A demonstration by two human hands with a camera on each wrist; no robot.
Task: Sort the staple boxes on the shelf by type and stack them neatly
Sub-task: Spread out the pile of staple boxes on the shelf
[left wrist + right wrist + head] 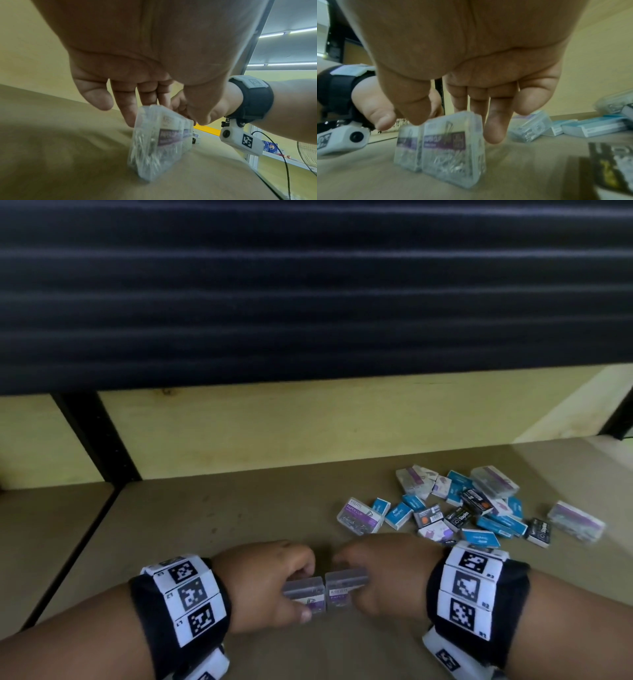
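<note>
Left clear box (304,594): a clear plastic case with a purple label, standing on its edge on the shelf board (219,515) near the front, right in front of me; paper clips show inside it in my left wrist view (150,146).
Right clear box (346,589): the same kind of case, also upright on edge, its side touching the left one so the two stand in a row (453,146).
My left hand (270,580): curled over the left clear box from above, thumb on the near face and fingers (130,108) down behind it, pinching it.
My right hand (387,573): curled the same way over the right clear box, thumb in front and fingers (494,121) behind, gripping it.
Loose pile (459,508): a jumble of small boxes back and to the right of my hands, well apart from the pair; light blue ones (398,515), black ones (460,517) and more clear purple-labelled cases (361,515), lying at all angles, some on top of others.
Open room: bare brown board to the left of my hands and behind them up to the back wall; the pile takes the right side.
Edges: a black upright (99,436) stands at the back left, where a seam divides this board from the next one; another dark post (620,416) is at the far right.
Surface: matte brown board, with a few faint scuffs.
Surroundings: pale yellow-green back panel (274,422); above it a dark ribbed band (308,289) across the top of my view.
</note>
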